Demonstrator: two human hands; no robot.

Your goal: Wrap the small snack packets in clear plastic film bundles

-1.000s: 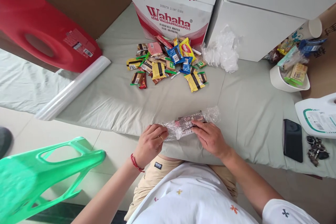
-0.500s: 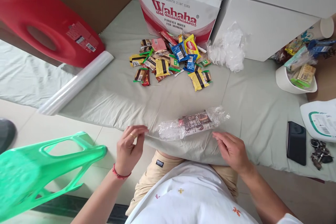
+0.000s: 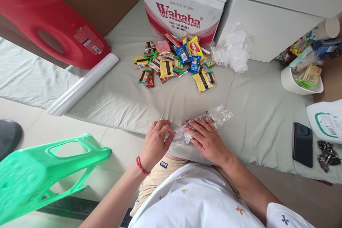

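Note:
A snack bar wrapped in clear cling film (image 3: pixel 211 117) lies on the pale green mattress (image 3: pixel 128 99) near its front edge. My right hand (image 3: pixel 207 140) lies flat on top of the bar, fingers stretched out and pressing it down. My left hand (image 3: pixel 157 142) pinches the loose left end of the film between thumb and fingers. The crinkled right end of the film sticks out past my right hand. A red cord is tied round my left wrist.
A pile of small snack packets (image 3: pixel 175 62) lies further back, before a Wahaha carton (image 3: pixel 181 10). A cling film roll (image 3: pixel 82 83) and red jug (image 3: pixel 50 32) are left, crumpled plastic (image 3: pixel 231 51) beside white boxes, a white bowl (image 3: pixel 300 83), phone (image 3: pixel 301 144), keys (image 3: pixel 327 151) right, green stool (image 3: pixel 45 171) near left.
Half a second ago both hands hovered off the wrapped bar. Now the right hand presses on it and the left hand has taken hold of the film's left end.

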